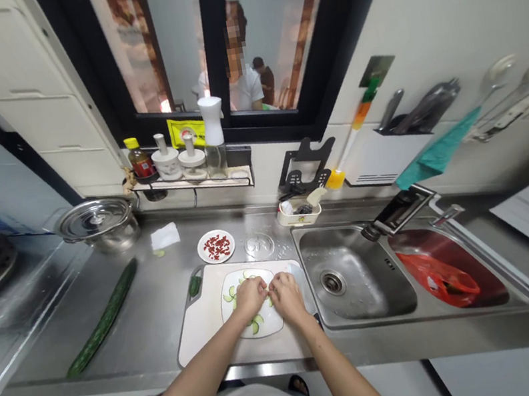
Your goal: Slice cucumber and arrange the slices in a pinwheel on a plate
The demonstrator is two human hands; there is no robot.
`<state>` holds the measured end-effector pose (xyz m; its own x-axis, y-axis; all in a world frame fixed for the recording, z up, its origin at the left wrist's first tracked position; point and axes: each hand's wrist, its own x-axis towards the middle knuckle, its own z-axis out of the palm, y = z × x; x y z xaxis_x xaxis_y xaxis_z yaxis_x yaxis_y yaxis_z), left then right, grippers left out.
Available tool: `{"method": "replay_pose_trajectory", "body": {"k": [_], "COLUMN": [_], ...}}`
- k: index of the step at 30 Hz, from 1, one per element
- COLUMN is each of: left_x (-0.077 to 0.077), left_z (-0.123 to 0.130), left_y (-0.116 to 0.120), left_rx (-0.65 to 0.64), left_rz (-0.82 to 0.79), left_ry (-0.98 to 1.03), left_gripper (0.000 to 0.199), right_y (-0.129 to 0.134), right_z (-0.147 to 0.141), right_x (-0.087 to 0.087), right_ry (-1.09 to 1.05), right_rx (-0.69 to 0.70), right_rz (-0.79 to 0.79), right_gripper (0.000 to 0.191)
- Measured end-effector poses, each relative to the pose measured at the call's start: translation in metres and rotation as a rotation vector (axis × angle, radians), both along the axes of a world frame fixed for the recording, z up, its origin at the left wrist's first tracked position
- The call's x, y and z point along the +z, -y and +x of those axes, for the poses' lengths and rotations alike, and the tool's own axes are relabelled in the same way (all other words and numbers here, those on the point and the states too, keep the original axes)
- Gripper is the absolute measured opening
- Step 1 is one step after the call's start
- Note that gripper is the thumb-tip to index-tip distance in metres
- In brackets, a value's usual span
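My left hand (252, 296) and my right hand (285, 294) meet over a white square plate (269, 330). The fingers of both are bent and closed at the tips, with a bit of pale green cucumber slice between them, mostly hidden. Other thin cucumber slices (257, 322) lie on the plate, some to the left of my hands and some in front. Beneath the plate is a pale cutting board (199, 334). A short cucumber end (194, 285) rests at the board's upper left corner. What looks like a knife lies along its right side, partly covered by my right arm.
A whole cucumber (106, 326) lies on the steel counter at left, near a lidded pot (101, 225). Behind the board stands a small plate of red pieces (216, 246). The double sink (359, 277) is on the right, with a red bag (443, 279). People show beyond the window.
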<state>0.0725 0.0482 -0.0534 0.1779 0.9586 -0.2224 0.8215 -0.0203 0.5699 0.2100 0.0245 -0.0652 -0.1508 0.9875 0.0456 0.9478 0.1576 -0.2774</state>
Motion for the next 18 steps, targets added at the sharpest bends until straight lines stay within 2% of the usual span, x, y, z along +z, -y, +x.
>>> {"method": "replay_pose_trajectory", "body": {"k": [5,9,18], "left_x": [-0.002,-0.005,-0.012], "left_z": [-0.005,-0.012,-0.015], "left_y": [-0.003,-0.006,-0.007], "left_rx": [0.044,0.027,0.081], "left_rz": [0.017,-0.014,-0.061], "left_ry": [0.079,0.173,0.227], "left_gripper": [0.012,0.013,0.013], "right_y": [0.003,0.007,0.01], "right_z": [0.005,0.008,0.005], "right_x": [0.002,0.006,0.005], "right_ry": [-0.091,-0.163,-0.101], "right_rx": [-0.024,-0.05,-0.063], "right_rz": [0.087,0.13,0.048], "right_gripper": [0.017,0.019,0.017]}}
